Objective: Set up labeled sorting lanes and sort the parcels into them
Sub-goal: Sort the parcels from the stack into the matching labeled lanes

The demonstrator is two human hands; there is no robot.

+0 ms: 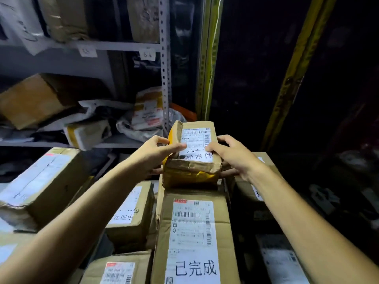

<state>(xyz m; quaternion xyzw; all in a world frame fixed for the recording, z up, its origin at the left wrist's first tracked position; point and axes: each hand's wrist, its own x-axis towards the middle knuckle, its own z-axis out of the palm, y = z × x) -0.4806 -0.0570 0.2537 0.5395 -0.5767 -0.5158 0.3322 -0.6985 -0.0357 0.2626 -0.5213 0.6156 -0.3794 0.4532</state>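
Note:
A small crumpled brown parcel [192, 162] with yellow tape and a white shipping label sits at the far end of a long cardboard box [194, 232]. A white paper label [198, 155] with handwritten characters lies on the parcel's top. My left hand [155, 154] grips the parcel's left side, thumb on the paper label. My right hand [231, 154] grips the right side, thumb on the paper's right edge. The long box carries a shipping label and a handwritten label near its front end.
Cardboard boxes crowd the space around: one with a handwritten label [131, 212] left of the long box, a big box [41, 185] at far left, another [258, 181] under my right wrist. A grey metal shelf [165, 78] with parcels stands behind. The right side is dark.

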